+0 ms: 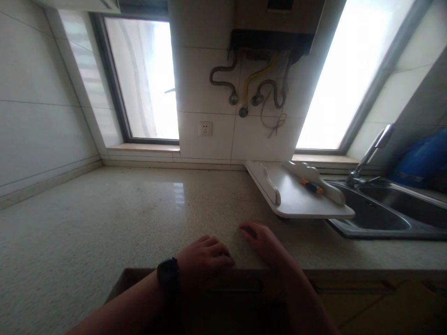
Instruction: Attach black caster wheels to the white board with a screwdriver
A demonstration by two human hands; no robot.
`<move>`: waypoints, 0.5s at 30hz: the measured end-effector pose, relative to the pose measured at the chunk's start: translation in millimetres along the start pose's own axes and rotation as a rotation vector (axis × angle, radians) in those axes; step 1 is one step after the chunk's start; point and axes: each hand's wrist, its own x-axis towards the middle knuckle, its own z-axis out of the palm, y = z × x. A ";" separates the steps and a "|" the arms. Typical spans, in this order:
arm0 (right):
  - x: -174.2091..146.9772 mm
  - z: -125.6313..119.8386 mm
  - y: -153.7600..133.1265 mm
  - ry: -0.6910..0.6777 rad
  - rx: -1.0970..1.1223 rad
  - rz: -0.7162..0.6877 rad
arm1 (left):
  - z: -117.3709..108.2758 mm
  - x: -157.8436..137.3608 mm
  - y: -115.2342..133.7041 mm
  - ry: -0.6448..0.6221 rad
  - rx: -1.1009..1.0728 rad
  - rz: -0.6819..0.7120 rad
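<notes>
My left hand (206,258), a black watch (168,273) on its wrist, is over the front edge of the speckled stone countertop (115,223). Its fingers are loosely bent and apart, and I see nothing in them. To its right my right hand (260,239) is at the counter near the edge, fingers curved with a gap by the thumb, holding nothing visible. Just beyond that hand stands a white board with raised scalloped sides (296,200). On the board lies a yellow-and-black tool handle (311,186); its exact kind is unclear.
A double steel sink (370,225) with a tall faucet (370,153) is at the right, partly under the board's corner. Behind it sits a blue object (424,158). A wall heater (275,23) with pipes hangs above a socket (206,128). Drawers (356,298) are below.
</notes>
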 end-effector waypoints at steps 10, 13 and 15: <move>-0.5 -0.2 0.3 0.001 -0.001 -0.003 | 0.7 0.9 2.9 -0.046 0.015 -0.012; -1.1 -1.0 -0.7 0.000 -0.003 -0.004 | -0.1 1.6 2.5 -0.055 0.010 -0.014; -1.0 -1.1 -1.1 -0.001 -0.003 -0.005 | -0.2 1.9 2.0 -0.053 0.005 -0.020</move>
